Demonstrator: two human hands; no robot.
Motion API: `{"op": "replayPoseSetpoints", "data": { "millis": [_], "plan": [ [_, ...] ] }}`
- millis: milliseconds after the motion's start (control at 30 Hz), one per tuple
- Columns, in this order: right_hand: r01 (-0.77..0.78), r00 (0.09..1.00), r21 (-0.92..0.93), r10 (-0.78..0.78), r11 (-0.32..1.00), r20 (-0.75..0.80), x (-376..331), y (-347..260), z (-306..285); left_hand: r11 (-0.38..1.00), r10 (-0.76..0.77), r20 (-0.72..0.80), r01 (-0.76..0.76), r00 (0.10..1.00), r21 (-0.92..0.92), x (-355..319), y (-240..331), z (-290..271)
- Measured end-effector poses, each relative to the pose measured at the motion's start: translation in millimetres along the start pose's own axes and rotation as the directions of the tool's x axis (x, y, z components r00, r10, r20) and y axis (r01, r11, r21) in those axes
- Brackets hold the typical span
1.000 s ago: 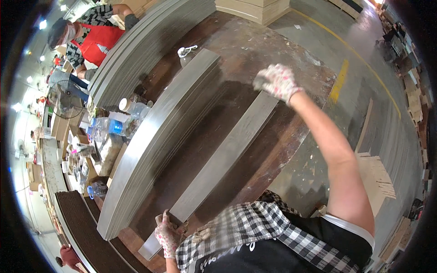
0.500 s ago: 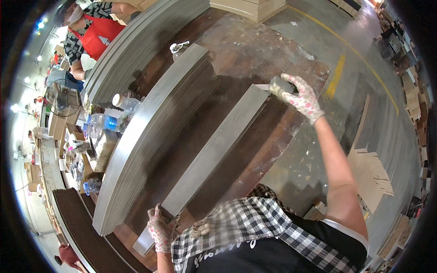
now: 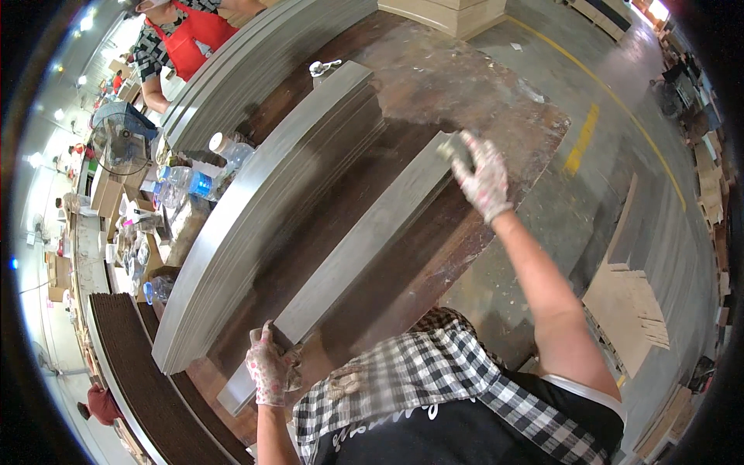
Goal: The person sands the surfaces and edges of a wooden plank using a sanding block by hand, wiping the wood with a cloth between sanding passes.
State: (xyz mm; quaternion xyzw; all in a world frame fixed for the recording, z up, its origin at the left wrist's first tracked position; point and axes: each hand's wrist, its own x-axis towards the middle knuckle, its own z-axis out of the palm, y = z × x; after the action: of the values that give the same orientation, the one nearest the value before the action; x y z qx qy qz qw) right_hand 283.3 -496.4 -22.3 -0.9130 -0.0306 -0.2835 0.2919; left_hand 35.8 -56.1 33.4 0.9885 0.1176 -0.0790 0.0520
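A long narrow grey board [image 3: 370, 225] lies slantwise on the dark, worn tabletop. My right hand [image 3: 484, 178], in a flower-patterned white glove, is closed round a small grey-green block [image 3: 452, 149] that looks like a sanding sponge. The block rests on the board's far end. Near the board's close end my left hand [image 3: 269, 368], gloved the same way, grips across the board, with the thumb up. Part of that end sticks out beyond the hand. The palm side of the left hand is hidden.
A tall stack of grey boards [image 3: 256, 201] stands left of the single board. Plastic bottles [image 3: 186, 182] and clutter sit farther left, beside dark brown stacked panels [image 3: 147, 372]. A co-worker in a red apron [image 3: 194, 39] is at the far left. Cut panels [image 3: 628, 310] lie at right.
My right hand with the sanding sponge has moved left from just past the board's far end onto its surface. My left hand stays at the close end. The whole view has shifted slightly.
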Motion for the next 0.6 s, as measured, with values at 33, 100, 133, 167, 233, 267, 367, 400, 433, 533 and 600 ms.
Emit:
{"op": "replayPoseSetpoints", "data": {
  "millis": [33, 100, 133, 167, 233, 267, 367, 400, 433, 533, 600],
  "plan": [
    [0.058, 0.995, -0.15, -0.068, 0.987, -0.067, 6, 38, 10, 1.0, -0.007, 0.021, 0.007, 1.0, 0.011, 2, 3, -1],
    [0.099, 0.99, -0.146, -0.112, 0.984, -0.082, 0, 21, 15, 0.997, -0.061, 0.064, 0.058, 0.996, 0.043, 1, -1, -1],
    [0.125, 0.989, -0.119, -0.132, 0.985, -0.06, -14, -3, 18, 0.998, -0.048, 0.047, 0.046, 0.998, 0.036, -2, -7, 3],
    [0.151, 0.987, -0.09, -0.154, 0.984, -0.038, -35, -33, 22, 0.999, -0.039, 0.035, 0.038, 0.999, 0.034, -3, -13, 6],
    [0.157, 0.983, 0.064, -0.162, 0.986, 0.089, -89, -89, 31, 1.0, -0.004, 0.017, 0.003, 1.0, 0.023, -1, -16, 8],
    [0.175, 0.959, 0.215, -0.215, 0.961, 0.183, -117, -117, 38, 1.0, -0.008, 0.03, 0.008, 1.0, 0.005, 2, -15, 8],
    [0.449, 0.801, 0.465, -0.574, 0.763, 0.169, -156, -168, 47, 1.0, -0.023, 0.054, 0.022, 0.998, 0.012, 2, -11, 5],
    [0.393, 0.781, 0.556, -0.585, 0.732, 0.219, -138, -165, 39, 1.0, -0.027, 0.026, 0.027, 0.999, 0.011, -1, -16, 8],
    [0.385, 0.862, 0.445, -0.488, 0.809, 0.141, -120, -153, 33, 1.0, -0.014, 0.017, 0.014, 1.0, -0.028, -3, -15, 6],
    [0.194, 0.98, 0.042, -0.192, 0.98, -0.041, -86, -104, 30, 1.0, -0.013, -0.003, 0.013, 1.0, -0.022, -6, -15, -2],
    [0.205, 0.978, 0.066, -0.207, 0.976, 0.025, -102, -104, 39, 1.0, -0.001, 0.007, 0.001, 1.0, -0.008, -3, -19, 5]
  ]
}}
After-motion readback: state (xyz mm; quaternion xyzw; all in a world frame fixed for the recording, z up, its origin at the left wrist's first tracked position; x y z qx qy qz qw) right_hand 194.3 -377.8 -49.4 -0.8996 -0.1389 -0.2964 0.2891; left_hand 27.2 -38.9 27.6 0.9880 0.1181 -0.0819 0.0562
